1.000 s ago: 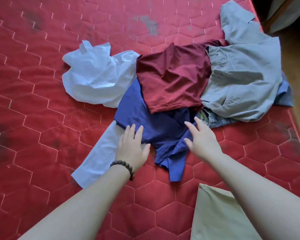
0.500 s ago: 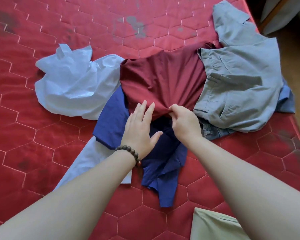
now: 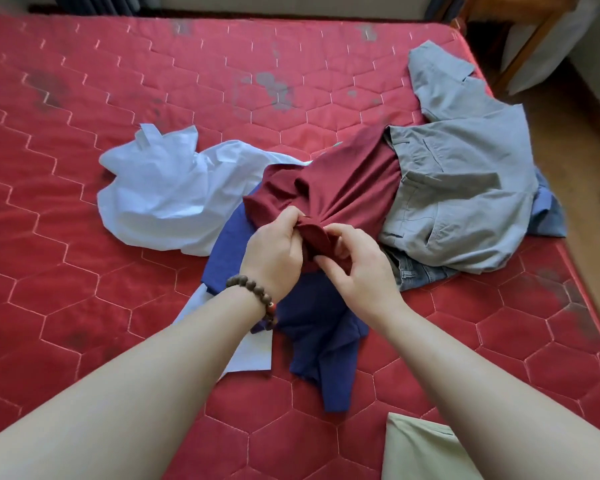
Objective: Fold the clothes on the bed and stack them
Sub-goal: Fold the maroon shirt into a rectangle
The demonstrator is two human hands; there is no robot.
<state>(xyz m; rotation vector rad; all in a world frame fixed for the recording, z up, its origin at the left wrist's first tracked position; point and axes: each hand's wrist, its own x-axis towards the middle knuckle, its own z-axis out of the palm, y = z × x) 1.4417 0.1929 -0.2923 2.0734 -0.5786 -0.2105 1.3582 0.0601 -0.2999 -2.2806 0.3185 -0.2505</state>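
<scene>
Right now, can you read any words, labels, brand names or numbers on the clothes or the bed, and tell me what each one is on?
No readable text anywhere in this view.
maroon shirt, bunched in the grip of the left hand and right hand: no print or tag showing.
white shirt, blue shirt, grey trousers: plain.
jeans: no label legible.
red mattress: stitching and worn patches only.

Your clothes pile sits toward the mattress's (image 3: 84, 306) right edge: shirt (image 3: 160, 192) leftmost, T-shirt (image 3: 354, 181) in the middle over another T-shirt (image 3: 319, 320), trousers (image 3: 465, 188) rightmost over jeans (image 3: 416, 271). A folded cloth (image 3: 420, 452) lies at the near edge.
</scene>
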